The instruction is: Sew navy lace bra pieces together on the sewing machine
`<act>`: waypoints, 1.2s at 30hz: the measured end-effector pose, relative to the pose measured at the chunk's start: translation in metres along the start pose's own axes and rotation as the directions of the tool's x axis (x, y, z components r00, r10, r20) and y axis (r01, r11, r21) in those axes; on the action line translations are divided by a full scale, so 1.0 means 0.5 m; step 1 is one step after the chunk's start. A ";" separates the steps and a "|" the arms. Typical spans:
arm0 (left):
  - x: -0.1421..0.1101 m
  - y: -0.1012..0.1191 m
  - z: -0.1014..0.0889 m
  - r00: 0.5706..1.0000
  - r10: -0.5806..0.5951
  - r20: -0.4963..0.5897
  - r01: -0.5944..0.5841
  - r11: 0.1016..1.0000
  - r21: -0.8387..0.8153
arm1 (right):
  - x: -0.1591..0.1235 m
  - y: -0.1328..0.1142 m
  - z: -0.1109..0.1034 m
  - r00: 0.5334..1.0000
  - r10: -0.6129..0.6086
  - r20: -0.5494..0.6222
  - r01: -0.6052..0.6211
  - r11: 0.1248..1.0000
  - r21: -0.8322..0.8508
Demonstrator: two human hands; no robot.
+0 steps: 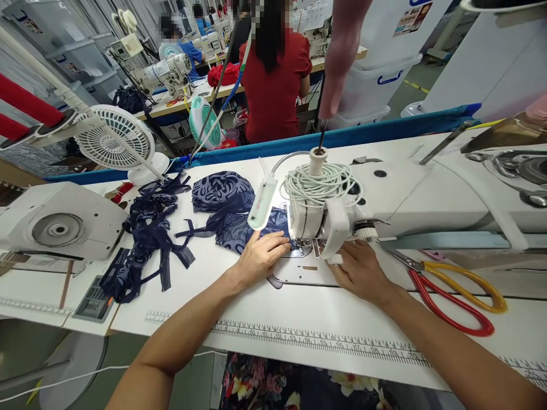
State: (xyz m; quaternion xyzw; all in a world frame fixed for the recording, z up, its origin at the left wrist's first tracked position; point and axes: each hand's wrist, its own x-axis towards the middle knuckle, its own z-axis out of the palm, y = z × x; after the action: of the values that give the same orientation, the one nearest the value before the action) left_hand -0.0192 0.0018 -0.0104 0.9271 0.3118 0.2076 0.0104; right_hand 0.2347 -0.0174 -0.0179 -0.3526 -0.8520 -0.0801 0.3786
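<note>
Reaching under the needle area of a white sewing machine [444,193], a navy patterned piece [235,234] is spread on the white table [299,304], left of the machine's head. Its dark ground is covered by paler blue-grey curves, and part of it is hidden by a pale green lamp [260,209] hanging over it. Its right end is pressed by the left hand [264,254], which is held palm down with the fingers extended, set close together and closed around nothing. The right hand [359,269] is placed beyond the needle, partly covered by the machine; whether anything is pinched by its fingers cannot be told. Behind the piece, a patterned bundle [220,192] in similar navy is set, its scrolls more boldly shown. A tangled navy heap [147,225] is piled farther left. Scissors [414,264] with one red and one orange handle are placed beside the right forearm.
</note>
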 end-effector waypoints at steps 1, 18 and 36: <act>0.001 0.001 0.000 1.000 -0.003 -0.002 0.003 1.000 -0.003 | -0.002 0.001 0.003 1.000 -0.006 0.000 0.006 1.000 0.001; -0.072 0.032 -0.047 0.938 -0.341 -0.065 0.328 0.931 -0.158 | -0.002 -0.003 0.020 0.994 -0.107 -0.023 0.106 0.994 -0.035; -0.180 0.148 -0.034 0.911 -0.391 -0.129 0.373 0.917 -0.145 | 0.029 -0.118 0.031 0.943 -0.274 0.187 0.251 0.958 0.138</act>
State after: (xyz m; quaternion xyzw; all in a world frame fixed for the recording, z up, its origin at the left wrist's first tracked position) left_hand -0.0484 -0.1121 -0.0178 0.8269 0.4744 0.2908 0.0809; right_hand 0.1799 -0.0468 -0.0111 -0.2202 -0.9289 -0.0456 0.2941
